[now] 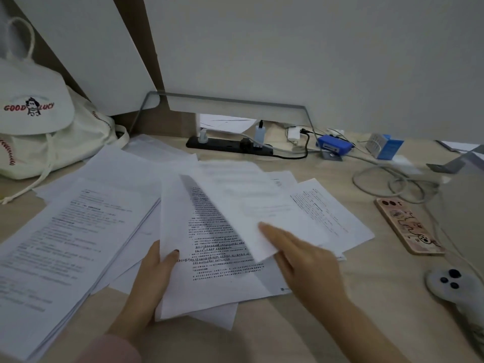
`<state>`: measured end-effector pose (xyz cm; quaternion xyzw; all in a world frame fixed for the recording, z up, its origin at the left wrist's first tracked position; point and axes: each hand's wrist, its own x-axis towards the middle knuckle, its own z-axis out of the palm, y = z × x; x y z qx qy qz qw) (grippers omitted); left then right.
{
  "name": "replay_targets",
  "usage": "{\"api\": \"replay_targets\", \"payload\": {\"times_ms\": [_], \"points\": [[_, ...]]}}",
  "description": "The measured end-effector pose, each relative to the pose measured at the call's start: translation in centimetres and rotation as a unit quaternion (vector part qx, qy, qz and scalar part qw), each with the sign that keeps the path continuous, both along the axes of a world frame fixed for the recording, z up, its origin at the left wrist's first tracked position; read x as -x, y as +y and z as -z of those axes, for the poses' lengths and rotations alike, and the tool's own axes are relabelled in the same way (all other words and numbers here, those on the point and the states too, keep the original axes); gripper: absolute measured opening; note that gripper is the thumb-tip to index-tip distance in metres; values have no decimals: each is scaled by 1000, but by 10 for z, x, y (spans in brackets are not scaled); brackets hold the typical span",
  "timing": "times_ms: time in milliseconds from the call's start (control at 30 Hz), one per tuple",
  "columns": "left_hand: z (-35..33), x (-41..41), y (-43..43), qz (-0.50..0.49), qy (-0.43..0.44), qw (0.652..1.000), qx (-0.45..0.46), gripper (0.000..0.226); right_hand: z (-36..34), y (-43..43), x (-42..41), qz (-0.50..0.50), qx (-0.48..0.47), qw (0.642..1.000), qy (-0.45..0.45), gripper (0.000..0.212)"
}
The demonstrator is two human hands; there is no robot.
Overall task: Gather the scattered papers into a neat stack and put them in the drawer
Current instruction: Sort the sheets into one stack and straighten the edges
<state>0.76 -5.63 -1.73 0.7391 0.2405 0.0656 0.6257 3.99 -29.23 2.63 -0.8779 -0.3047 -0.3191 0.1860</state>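
Note:
Printed white papers lie spread over the light wooden desk (262,334). A thick pile (60,244) sits at the left. In the middle, my left hand (149,281) grips the left edge of a bunch of printed sheets (217,258), thumb on top. My right hand (298,255) holds the lower corner of a loose blank-looking sheet (251,205) that is lifted over the bunch. More sheets (330,213) fan out to the right beneath it. No drawer is in view.
A white drawstring bag (34,121) stands at the back left. A black power strip (227,147), chargers and cables run along the back. A phone in a pink case (410,226) and a white controller (450,284) lie at the right.

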Motion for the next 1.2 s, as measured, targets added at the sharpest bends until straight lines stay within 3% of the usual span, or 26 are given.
{"api": "replay_targets", "payload": {"times_ms": [200, 333, 467, 633, 733, 833, 933, 1033, 1200], "points": [[-7, 1, -1, -8, -1, 997, 74, 17, 42, 20, 15, -33, 87, 985, 145, 39], [-11, 2, -1, -11, 0, 994, 107, 20, 49, 28, 21, -42, 104, 978, 174, 36], [-12, 1, -2, -2, -2, 996, 86, 31, 55, 38, 25, -51, 116, 975, 180, 33], [-6, -1, 1, 24, -3, 999, 43, 39, 45, 45, 28, -104, 127, 952, 257, 42], [-1, -2, 3, 24, 6, 999, 22, 40, 30, 27, 6, -23, -12, 955, 297, 36], [1, -3, 3, 25, 7, 1000, 3, 40, 31, -21, -36, 141, -113, 938, 297, 34], [1, -4, 1, 25, 5, 1000, -4, 37, 33, -71, -68, 303, -88, 879, 357, 63], [1, -4, 0, 22, 10, 999, -25, 38, 40, -103, -84, 371, -67, 831, 408, 93], [1, -3, -2, 16, 10, 999, -38, 36, 48, -107, -95, 351, -88, 836, 412, 99]]}}
